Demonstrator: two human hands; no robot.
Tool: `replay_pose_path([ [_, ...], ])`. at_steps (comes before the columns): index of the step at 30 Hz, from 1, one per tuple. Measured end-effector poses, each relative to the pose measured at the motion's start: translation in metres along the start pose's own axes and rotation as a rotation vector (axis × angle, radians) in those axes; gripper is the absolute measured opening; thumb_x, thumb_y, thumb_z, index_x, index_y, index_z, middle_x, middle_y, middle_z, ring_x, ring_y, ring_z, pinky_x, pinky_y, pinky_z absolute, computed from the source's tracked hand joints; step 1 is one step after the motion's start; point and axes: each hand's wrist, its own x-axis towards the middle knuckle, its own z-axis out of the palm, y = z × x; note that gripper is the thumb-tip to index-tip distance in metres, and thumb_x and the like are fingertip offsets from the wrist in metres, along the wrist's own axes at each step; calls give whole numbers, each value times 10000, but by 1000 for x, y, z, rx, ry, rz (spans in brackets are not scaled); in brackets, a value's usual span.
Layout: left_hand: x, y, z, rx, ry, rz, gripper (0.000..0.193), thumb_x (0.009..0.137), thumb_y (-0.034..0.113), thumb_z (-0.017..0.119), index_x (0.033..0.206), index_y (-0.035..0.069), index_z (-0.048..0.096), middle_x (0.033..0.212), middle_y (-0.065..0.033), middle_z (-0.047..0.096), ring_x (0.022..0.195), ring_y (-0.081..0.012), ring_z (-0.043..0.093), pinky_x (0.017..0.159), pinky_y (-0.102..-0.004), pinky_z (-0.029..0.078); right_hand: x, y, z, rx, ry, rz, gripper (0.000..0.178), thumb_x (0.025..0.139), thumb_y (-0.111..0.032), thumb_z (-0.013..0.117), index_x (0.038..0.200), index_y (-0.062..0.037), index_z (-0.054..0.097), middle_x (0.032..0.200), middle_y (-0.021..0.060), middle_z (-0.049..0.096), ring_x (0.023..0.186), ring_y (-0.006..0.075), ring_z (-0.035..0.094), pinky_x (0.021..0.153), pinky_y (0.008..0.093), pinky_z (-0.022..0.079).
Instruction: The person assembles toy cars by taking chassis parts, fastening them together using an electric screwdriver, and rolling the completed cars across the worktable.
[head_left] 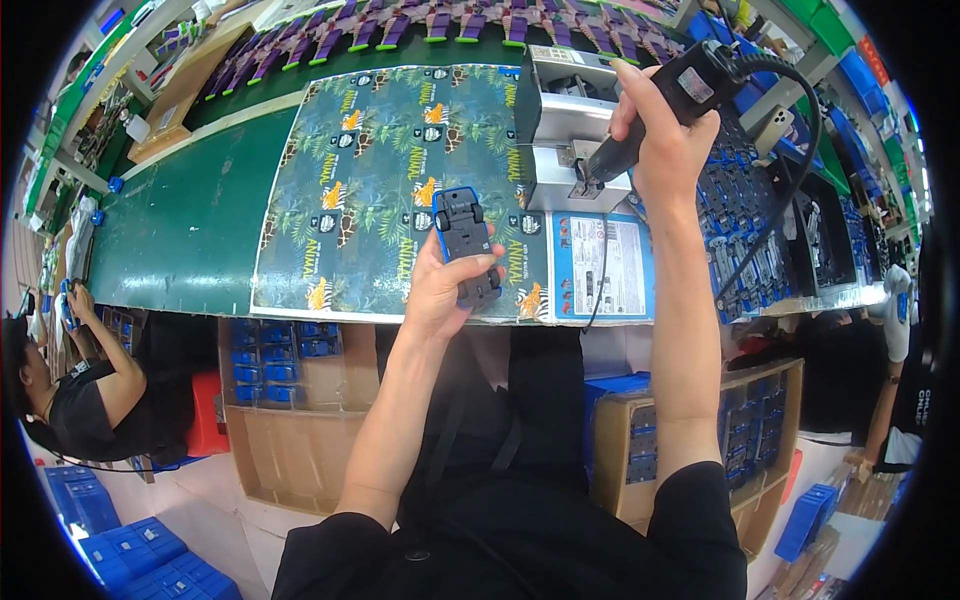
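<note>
My left hand (440,285) grips a toy car (462,235), its black underside and wheels turned up and a blue body edge showing round it. The car is held over a printed sheet with animal pictures (370,190). Wrapped round a black electric screwdriver (690,88), my right hand (668,140) is up at the right. The screwdriver slants down to the left, and its tip is at the front of a silver metal box (560,182), which looks like a screw feeder. Whether a screw sits on the tip is too small to tell.
Rows of blue and black toy parts (735,215) lie right of the feeder, with the screwdriver's cord (800,165) looping over them. Cardboard boxes (290,455) of blue parts stand below the table edge. Purple and green pieces (385,30) line the back. Other people (95,390) work at both sides.
</note>
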Motion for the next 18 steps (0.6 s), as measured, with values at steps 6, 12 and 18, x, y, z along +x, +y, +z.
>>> replay_pose_path([
  [6, 0, 0, -2, -14, 20, 0, 508, 771, -108, 667, 1233, 32, 506, 1152, -120, 601, 973, -230, 660, 800, -425, 604, -17, -8, -8, 112, -51, 301, 175, 852, -103, 697, 909, -30, 548, 586, 34, 491, 438, 140, 461, 460, 299, 380],
  [12, 3, -1, 0, -50, 11, 11, 515, 760, -111, 680, 1224, 34, 510, 1140, -104, 594, 1000, -234, 650, 861, -443, 599, -87, -39, 1, 523, -112, 173, 149, 958, -197, 484, 915, -57, 511, 647, 29, 438, 502, 131, 415, 526, 307, 387],
  [18, 4, -2, 4, -37, 54, 24, 492, 762, -109, 685, 1201, 36, 515, 1106, -95, 600, 969, -220, 658, 790, -400, 605, -113, -32, 19, 518, -203, 118, 143, 933, -190, 498, 978, -54, 495, 661, 45, 463, 502, 147, 454, 529, 312, 432],
])
